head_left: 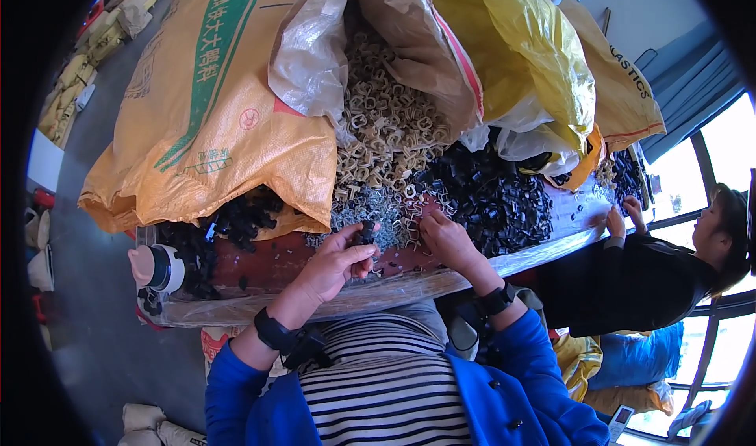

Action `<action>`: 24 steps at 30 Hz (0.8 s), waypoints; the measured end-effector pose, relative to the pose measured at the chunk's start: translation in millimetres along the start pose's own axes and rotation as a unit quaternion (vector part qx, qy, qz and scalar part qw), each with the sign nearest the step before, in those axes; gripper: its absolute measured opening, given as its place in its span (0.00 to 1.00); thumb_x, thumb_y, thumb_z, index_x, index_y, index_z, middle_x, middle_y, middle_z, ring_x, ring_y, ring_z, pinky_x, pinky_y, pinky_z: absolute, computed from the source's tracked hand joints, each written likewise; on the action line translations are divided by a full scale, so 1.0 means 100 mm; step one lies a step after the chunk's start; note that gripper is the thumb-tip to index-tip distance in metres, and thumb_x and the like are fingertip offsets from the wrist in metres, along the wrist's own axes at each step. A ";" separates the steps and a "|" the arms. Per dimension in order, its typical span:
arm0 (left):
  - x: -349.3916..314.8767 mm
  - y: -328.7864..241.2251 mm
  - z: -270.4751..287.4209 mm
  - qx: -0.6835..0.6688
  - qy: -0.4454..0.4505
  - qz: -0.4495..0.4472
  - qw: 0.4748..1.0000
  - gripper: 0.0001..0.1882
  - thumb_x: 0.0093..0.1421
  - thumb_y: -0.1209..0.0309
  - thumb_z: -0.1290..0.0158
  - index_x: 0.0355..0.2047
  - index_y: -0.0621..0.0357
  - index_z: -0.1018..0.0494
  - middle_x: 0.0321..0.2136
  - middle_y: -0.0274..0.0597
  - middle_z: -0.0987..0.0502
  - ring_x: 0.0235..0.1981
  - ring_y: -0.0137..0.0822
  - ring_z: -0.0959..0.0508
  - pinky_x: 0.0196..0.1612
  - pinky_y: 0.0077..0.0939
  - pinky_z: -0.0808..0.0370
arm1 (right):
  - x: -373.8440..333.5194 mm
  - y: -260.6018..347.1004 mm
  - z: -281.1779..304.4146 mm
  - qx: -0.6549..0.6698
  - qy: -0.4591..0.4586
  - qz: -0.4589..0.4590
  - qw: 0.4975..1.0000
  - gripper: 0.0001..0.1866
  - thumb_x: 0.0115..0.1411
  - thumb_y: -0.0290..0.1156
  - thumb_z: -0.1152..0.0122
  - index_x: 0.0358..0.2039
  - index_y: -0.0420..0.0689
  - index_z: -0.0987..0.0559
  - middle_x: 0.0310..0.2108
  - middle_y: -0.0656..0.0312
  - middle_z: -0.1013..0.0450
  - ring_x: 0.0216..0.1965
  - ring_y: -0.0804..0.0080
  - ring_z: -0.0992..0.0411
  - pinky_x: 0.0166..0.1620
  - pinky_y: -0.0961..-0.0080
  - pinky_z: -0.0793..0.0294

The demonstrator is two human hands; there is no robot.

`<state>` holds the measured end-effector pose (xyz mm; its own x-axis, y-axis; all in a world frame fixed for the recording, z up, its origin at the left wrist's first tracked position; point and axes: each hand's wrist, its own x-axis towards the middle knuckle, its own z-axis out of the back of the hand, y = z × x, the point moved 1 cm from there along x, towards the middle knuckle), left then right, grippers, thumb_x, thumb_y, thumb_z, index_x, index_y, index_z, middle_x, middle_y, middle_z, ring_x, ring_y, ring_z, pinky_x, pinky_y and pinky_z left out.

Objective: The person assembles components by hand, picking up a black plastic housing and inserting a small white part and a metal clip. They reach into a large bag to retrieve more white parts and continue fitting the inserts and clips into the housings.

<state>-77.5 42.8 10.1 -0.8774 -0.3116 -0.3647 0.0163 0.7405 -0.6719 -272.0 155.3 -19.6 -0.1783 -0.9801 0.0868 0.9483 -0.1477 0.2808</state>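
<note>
Orange woven plastic makes up the big sack [197,123] slumped across the left of the bench [260,269], its coarse weave creased and its mouth sagging over a heap of small black plastic pieces [236,218]. At the bench's left end sits a short round tool with a pale cap and a dark band [157,269]. A clear plastic sheet, wrinkled and shiny, wraps the bench's front edge.

Nearer the middle, the left hand [335,261] is raised just above the bench, its grip pinching a small black plastic part [366,232] between thumb and fingertips. A dark band circles that wrist. Behind it, a torn translucent liner spills tan, loop-shaped clips [378,131] downward into a flatter scatter of grey metal clips [370,206].

Just to the right, the right hand [449,241] rests on the bench with fingers curled down into the grey clips; whether its grip closes on one cannot be told. Beyond lies a jagged pile of black parts [492,198] under a glossy yellow bag [520,52]. At the far right, another person's hand [617,223] touches the bench.
</note>
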 end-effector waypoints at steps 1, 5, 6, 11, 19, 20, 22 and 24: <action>0.00 0.01 -0.01 -0.010 0.003 0.006 1.000 0.19 0.50 0.77 0.53 0.44 0.59 0.38 0.27 0.37 0.32 0.22 0.23 0.33 0.22 0.14 0.35 | 0.00 -0.01 -0.01 -0.005 0.015 -0.004 1.000 0.04 0.44 0.25 0.50 0.22 0.42 0.34 0.26 0.55 0.37 0.24 0.60 0.32 0.23 0.70 0.31; 0.00 0.04 -0.07 0.012 0.008 -0.008 1.000 0.18 0.49 0.78 0.53 0.43 0.60 0.38 0.26 0.37 0.32 0.22 0.23 0.33 0.23 0.14 0.35 | -0.03 0.02 0.03 0.088 -0.040 0.012 0.995 0.03 0.48 0.25 0.51 0.24 0.41 0.34 0.23 0.60 0.36 0.23 0.67 0.32 0.23 0.75 0.33; 0.00 0.06 -0.09 0.051 0.011 -0.029 0.998 0.17 0.48 0.78 0.53 0.41 0.60 0.37 0.26 0.36 0.32 0.22 0.23 0.33 0.23 0.14 0.34 | -0.03 0.09 0.10 0.088 -0.041 0.013 0.995 0.03 0.48 0.25 0.51 0.24 0.41 0.34 0.23 0.60 0.36 0.23 0.67 0.32 0.23 0.75 0.33; -0.02 0.07 -0.15 0.313 -0.014 -0.174 0.934 0.09 0.47 0.78 0.50 0.32 0.60 0.32 0.22 0.33 0.32 0.23 0.21 0.32 0.24 0.13 0.35 | -0.07 0.54 0.30 0.609 0.140 -0.117 0.772 0.05 0.53 0.28 0.52 0.30 0.41 0.33 0.20 0.69 0.39 0.21 0.81 0.38 0.23 0.87 0.39; -0.03 -0.01 -0.26 0.448 -0.022 -0.311 0.838 0.04 0.47 0.76 0.48 0.23 0.61 0.32 0.19 0.35 0.32 0.23 0.24 0.32 0.27 0.17 0.36 | -0.07 0.64 0.20 0.841 0.217 -0.156 0.471 0.05 0.55 0.29 0.52 0.30 0.41 0.32 0.18 0.71 0.40 0.17 0.85 0.45 0.22 0.89 0.44; -0.04 -0.02 -0.26 0.449 -0.021 -0.312 0.837 0.04 0.47 0.76 0.48 0.23 0.61 0.32 0.19 0.35 0.32 0.23 0.24 0.32 0.27 0.17 0.36 | -0.08 0.65 0.20 0.856 0.219 -0.160 0.440 0.06 0.55 0.29 0.52 0.29 0.41 0.32 0.18 0.70 0.40 0.17 0.85 0.46 0.21 0.88 0.44; -0.04 -0.04 -0.28 0.445 -0.031 -0.310 0.840 0.04 0.47 0.76 0.48 0.23 0.62 0.32 0.19 0.36 0.32 0.23 0.26 0.32 0.27 0.18 0.36 | -0.08 0.67 0.18 0.863 0.210 -0.160 0.432 0.06 0.55 0.30 0.52 0.29 0.41 0.32 0.18 0.71 0.41 0.17 0.85 0.46 0.21 0.88 0.44; -0.04 -0.05 -0.30 0.443 -0.036 -0.312 0.840 0.05 0.47 0.76 0.48 0.23 0.62 0.32 0.20 0.37 0.32 0.23 0.26 0.32 0.28 0.18 0.36 | -0.08 0.69 0.17 0.874 0.197 -0.162 0.413 0.06 0.55 0.30 0.52 0.29 0.41 0.32 0.17 0.71 0.41 0.16 0.84 0.46 0.21 0.88 0.45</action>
<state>-88.0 57.8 34.2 -0.8172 -0.5325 0.2205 -0.0583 -0.3042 -0.9508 -209.7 155.1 15.6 0.1618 -0.9426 -0.2922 -0.8088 -0.2963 0.5080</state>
